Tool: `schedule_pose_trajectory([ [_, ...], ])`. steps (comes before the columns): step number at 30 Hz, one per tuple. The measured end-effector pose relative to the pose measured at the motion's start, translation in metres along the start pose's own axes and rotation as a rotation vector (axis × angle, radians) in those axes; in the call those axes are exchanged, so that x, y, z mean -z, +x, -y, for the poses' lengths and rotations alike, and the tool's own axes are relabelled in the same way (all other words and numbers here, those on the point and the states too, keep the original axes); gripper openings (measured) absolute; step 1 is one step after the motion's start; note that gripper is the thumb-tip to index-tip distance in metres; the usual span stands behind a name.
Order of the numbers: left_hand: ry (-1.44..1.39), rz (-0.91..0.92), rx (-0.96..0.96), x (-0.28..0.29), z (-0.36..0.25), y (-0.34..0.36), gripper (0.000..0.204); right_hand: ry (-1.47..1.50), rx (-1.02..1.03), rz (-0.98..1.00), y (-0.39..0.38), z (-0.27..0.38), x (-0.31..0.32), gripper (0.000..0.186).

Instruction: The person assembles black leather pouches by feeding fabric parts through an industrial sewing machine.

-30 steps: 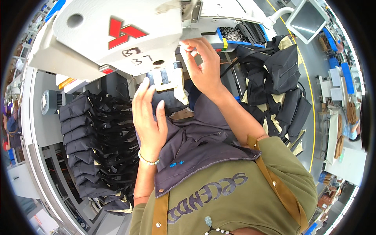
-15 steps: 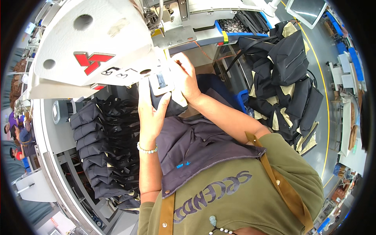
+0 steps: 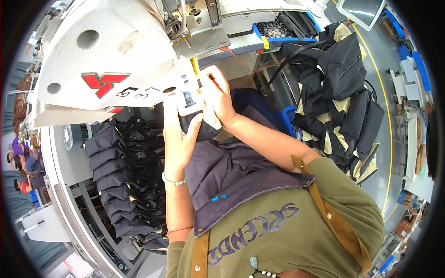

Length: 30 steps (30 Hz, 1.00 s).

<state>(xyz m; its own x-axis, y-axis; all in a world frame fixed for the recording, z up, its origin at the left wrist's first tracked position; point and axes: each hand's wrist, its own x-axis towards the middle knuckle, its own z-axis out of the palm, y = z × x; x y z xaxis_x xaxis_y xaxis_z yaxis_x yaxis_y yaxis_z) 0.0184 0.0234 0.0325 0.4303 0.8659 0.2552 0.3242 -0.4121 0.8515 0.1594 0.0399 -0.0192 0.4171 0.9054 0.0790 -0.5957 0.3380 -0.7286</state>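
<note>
In front of a large white sewing machine head [image 3: 106, 69], both of my hands are on a black fabric piece with cream backing [image 3: 204, 129]. My left hand [image 3: 179, 141], with a beaded bracelet at its wrist, grips the near left edge, its thumb lying across the fabric. My right hand [image 3: 219, 97] is closed at the right side, its fingers curled by the cream edge. Between my hands is a pale, frame-like part [image 3: 191, 110] with a dark slot, washed out by bright light. The machine head hides my left fingertips and the fabric's far end.
A row of folded black fabric pieces [image 3: 109, 178] hangs at the left below the machine. To the right lies a heap of black and cream sewn pieces [image 3: 340, 102]. A blue-edged tray [image 3: 287, 28] with metal rings and black straps stands at the back.
The view has shifted slightly, so the machine head sits a little further left and lower. Both hands keep their hold; the fabric between them has turned a little.
</note>
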Motion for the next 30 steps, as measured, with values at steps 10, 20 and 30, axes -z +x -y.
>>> schedule_pose_trajectory([
  [10,0.143,-0.044,0.042,0.003,0.015,-0.012,0.079,-0.325,0.041,0.092,0.002,0.011,0.021,0.007],
  [20,-0.111,-0.118,0.068,-0.003,0.010,-0.029,0.089,-0.501,0.022,0.072,-0.010,0.035,0.048,0.021],
  [30,-0.235,-0.107,0.063,-0.009,0.026,-0.024,0.086,-0.570,0.126,0.284,-0.036,0.034,0.015,0.074],
])
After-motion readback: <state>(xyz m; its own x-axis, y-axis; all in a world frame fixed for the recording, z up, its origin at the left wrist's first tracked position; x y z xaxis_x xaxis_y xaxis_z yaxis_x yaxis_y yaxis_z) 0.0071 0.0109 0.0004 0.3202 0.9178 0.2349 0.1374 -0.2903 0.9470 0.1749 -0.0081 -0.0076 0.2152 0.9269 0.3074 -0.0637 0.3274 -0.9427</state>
